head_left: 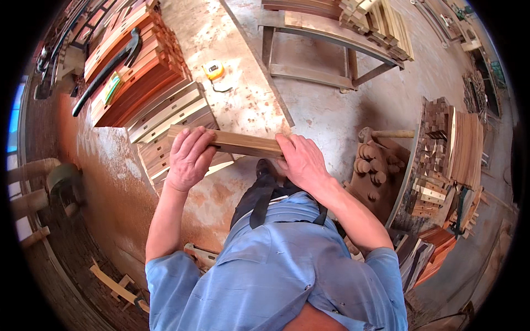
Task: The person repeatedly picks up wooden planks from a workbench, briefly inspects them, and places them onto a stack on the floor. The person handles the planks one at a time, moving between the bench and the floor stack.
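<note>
A brown wooden bar (248, 143) lies crosswise between my hands in front of my body. Its left end is gripped by my left hand (190, 155), fingers curled over the top. My right hand (302, 160) closes round the right end, thumb side inward. Just beyond and left of the bar, pale wooden pieces with slots (175, 115) are laid in rows on the workbench (243, 94). A yellow tape measure (213, 69) rests on that bench, a short dark strap beside it.
Reddish slotted boards (160, 60) are stacked at the far left, with a black-handled hammer (113, 63) on top. A metal-framed table (314, 77) holds more wood. To the right stand a mallet (386, 134), round wooden pieces (372, 165) and a pile of jointed wood (464, 149).
</note>
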